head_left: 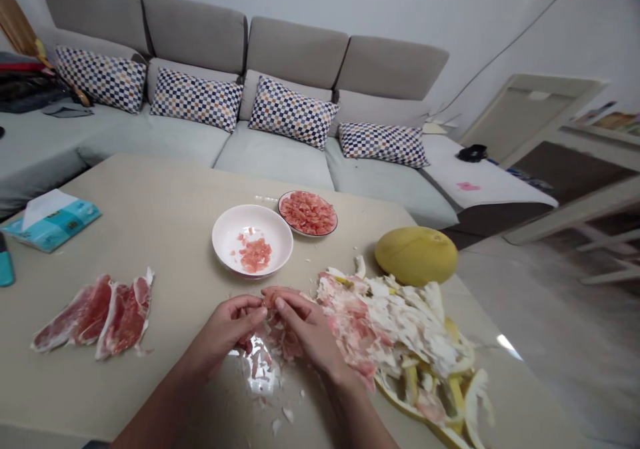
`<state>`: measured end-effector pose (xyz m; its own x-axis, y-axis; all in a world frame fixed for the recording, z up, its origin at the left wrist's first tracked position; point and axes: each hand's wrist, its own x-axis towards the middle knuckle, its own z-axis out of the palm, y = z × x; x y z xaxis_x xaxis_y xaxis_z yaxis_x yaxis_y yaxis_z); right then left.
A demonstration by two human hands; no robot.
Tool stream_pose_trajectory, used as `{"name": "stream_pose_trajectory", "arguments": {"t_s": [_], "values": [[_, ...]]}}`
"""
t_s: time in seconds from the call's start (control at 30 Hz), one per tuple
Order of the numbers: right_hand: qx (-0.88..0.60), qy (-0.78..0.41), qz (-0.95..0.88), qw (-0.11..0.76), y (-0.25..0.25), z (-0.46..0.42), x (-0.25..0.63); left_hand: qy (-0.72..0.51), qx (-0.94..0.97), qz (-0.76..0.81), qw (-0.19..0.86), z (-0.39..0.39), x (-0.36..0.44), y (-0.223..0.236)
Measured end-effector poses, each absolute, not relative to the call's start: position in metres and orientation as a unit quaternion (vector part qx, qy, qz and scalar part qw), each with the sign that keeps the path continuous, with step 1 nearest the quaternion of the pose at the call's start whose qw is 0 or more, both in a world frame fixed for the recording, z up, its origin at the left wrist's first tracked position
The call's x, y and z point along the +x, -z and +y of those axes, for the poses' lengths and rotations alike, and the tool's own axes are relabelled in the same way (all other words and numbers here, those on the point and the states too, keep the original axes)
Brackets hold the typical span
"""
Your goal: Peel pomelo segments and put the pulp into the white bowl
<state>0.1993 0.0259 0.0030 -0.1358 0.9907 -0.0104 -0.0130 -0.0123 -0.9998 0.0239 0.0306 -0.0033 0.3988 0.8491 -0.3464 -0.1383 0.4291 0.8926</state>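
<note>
Close together over the table, my left hand [233, 329] and my right hand [307, 329] pinch a small piece of pink pomelo flesh [271, 297] between their fingertips. My fingers hide part of it. Below them, bits of pomelo membrane [261, 362] are scattered on the glossy tabletop. Just beyond my hands stands a white bowl [225, 236] with some loose pink pulp [255, 255] in it. Behind that bowl, a dark-rimmed plate [334, 226] is heaped with pink pomelo pulp [307, 212]. Several unpeeled pomelo segments [103, 316] lie to the left.
Right of my hands spreads a pile of white pith and yellow peel [400, 329]. A whole yellow pomelo [416, 256] sits behind it. A blue tissue pack [55, 221] lies at the table's left. Beyond the table [165, 196] runs a sofa [280, 152] with checkered cushions [294, 111].
</note>
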Motion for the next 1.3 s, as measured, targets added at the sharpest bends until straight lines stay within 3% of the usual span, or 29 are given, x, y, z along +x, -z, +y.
{"name": "stream_pose_trajectory", "arguments": {"t_s": [0.23,0.5,0.7,1.0,1.3], "values": [[-0.479,-0.485,-0.573,0.455,-0.011,0.022,0.191,-0.402,0.387,0.473,0.681,0.032,0.024,0.0],[-0.457,-0.604,-0.449,0.473,0.011,0.026,0.195,-0.426,0.346,0.419,0.724,0.033,0.019,0.002],[-0.483,-0.559,-0.504,0.448,0.004,0.024,0.192,-0.414,0.388,0.486,0.664,0.035,0.02,-0.001],[-0.472,-0.488,-0.583,0.447,-0.009,0.022,0.186,-0.429,0.391,0.47,0.665,0.034,0.021,-0.005],[-0.446,-0.613,-0.423,0.497,0.013,0.028,0.194,-0.453,0.35,0.442,0.691,0.035,0.018,-0.003]]}}
